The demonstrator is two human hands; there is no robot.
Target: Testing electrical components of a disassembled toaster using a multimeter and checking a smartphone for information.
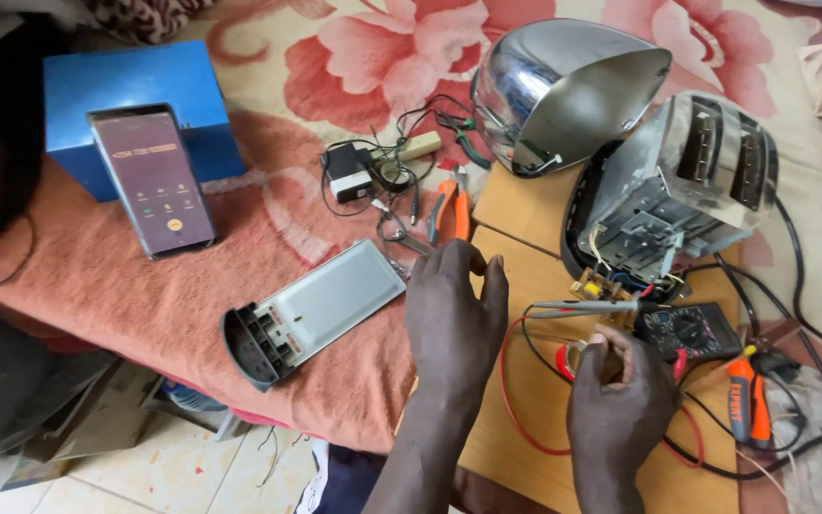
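Note:
My left hand (454,319) lies flat, fingers apart, on the wooden board (511,409) near its left edge, holding nothing. My right hand (620,390) is closed around a multimeter probe (582,306) whose tip points left above the board. A black multimeter (692,328) with red and black leads (516,400) lies just beyond that hand. An opened toaster body (677,181) rests on its side behind it, inner parts and a small circuit board (601,286) exposed. Its chrome shell (563,90) stands apart at the back.
A grey tray with a black end (311,309) lies on the orange cloth. A phone (152,179) leans on a blue box (135,90). Orange-handled pliers (449,209), a black adapter with wires (349,171) and an orange screwdriver (744,405) lie around.

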